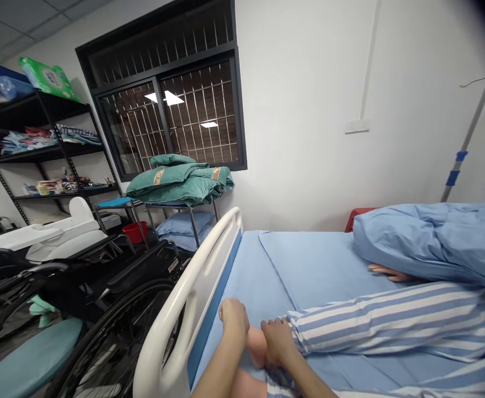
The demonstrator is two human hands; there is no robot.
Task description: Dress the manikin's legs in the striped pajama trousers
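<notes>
A figure in blue-and-white striped trousers lies on the blue-sheeted bed; I cannot tell whether it is a person or a manikin. My left hand is closed around the front of one bare foot, whose toes it hides. Around the ankle, just below the trouser cuff, my right hand is wrapped with its fingers over the top. The second foot shows partly under my forearms at the lower edge. A hand of the figure pokes out from beneath a blue quilt.
A white footboard borders the bed on the left. Beyond it stand a wheelchair, a cart with green folded bedding and a black shelf. An IV pole rises at the right by the wall.
</notes>
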